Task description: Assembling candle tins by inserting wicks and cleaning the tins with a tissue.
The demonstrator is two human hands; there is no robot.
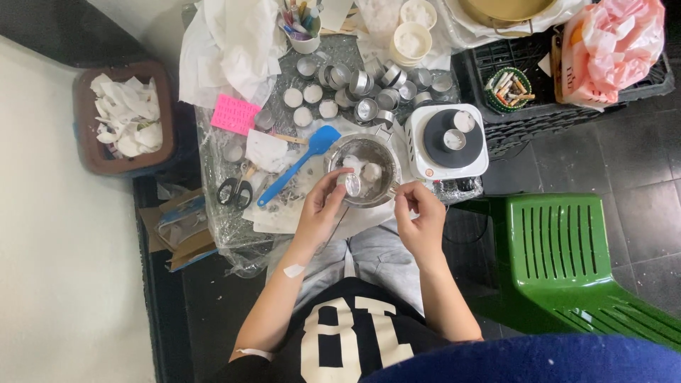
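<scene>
- The left hand has its fingers pinched around a small round tin cup, holding it over the near rim of a metal pot.
- The right hand is loosely curled at the pot's near right edge, thumb and forefinger together; whether they grip anything I cannot tell.
- Pale lumps lie inside the pot.
- Just right of the pot stands a white hot plate with a dark round top bearing two small cups.
- Left of the pot lie a blue spatula and black scissors.
- Farther off, a cluster of small tin cups covers the desk, some filled white.
- A pink rectangular mould lies at the left, beside crumpled white paper.
- A white mug of pens stands at the far edge.
- A brown bin of paper scraps sits on the floor at left.
- A black crate at right carries a pink plastic bag.
- A green plastic chair stands on dark floor tiles, near right.
</scene>
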